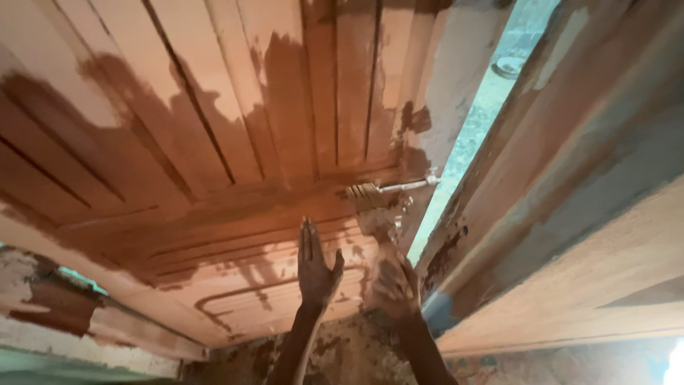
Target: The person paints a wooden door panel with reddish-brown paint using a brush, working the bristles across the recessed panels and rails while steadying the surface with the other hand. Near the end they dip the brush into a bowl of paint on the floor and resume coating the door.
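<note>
The right hand [390,285] grips a brush [372,207], fingers wrapped round its handle; the bristles press on the door [214,142] near its right edge, just below a metal bolt [410,185]. The left hand [315,267] lies flat on the door's lower panel, fingers straight and close together, holding nothing.

The step in hand looks like staining: dark wet stain covers the middle band and runs up some boards, while the upper boards and parts of the lower panel are pale. A next stroke would call for carrying the wet edge into those pale patches and working the grooves.

Room is tight on the right: a narrow bright gap [463,142] separates the door from the frame [570,178], and the bolt sits beside the bristles. Leftward the door is open.
</note>
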Available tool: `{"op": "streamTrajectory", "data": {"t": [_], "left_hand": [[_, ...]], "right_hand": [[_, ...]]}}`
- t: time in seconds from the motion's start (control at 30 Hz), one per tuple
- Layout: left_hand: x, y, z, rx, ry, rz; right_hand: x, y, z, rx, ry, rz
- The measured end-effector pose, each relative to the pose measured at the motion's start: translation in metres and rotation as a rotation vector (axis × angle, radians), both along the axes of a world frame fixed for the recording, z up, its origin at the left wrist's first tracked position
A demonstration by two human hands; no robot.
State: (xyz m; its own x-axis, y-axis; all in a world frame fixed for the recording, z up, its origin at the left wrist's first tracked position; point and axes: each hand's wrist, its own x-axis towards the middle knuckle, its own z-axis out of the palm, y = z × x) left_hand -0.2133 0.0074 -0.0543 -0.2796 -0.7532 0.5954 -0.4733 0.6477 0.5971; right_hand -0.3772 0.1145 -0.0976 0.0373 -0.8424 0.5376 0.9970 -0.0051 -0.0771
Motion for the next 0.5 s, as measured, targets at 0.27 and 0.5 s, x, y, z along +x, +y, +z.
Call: {"op": "streamTrajectory", "data": {"t": [0.27,0.5], "left_hand": [[0.010,0.000,-0.008,0.010,-0.042,-0.059],[0.018,-0.002,-0.015,0.133,-0.111,-0.024]], "right_hand": [[0.011,0.012,-0.013,0.814,0.474,-0.544],[0.059,-0.050,0.014,0.690,1.239,-0.578]]}}
